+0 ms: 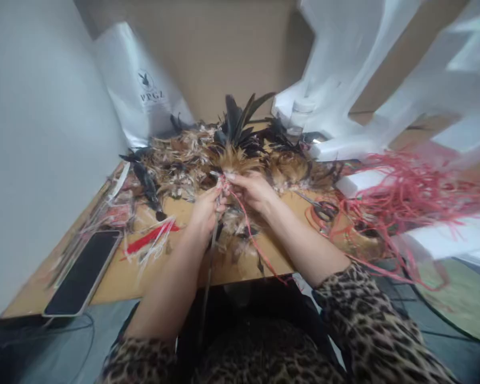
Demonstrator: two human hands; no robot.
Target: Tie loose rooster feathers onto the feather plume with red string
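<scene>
Between my two hands is a bunch of feathers [234, 159], golden brown at the base with long dark plumes [240, 120] standing up behind. My left hand [208, 210] is closed around its lower end, where a thin stick [211, 256] hangs down toward my lap. My right hand [253, 189] pinches at the pinkish binding [225, 183] at the base of the feathers. From there a strand of red twine [250, 234] runs down over the table edge. Loose feathers [236, 221] lie on the table under my hands.
Piles of brown feathers [184, 154] cover the back of the table. Scissors [324, 209] lie at the right, beside a big tangle of red strands [412, 197]. A phone [84, 272] and a red-and-white thread bundle [152, 237] lie at the left. A white bag [140, 85] stands behind.
</scene>
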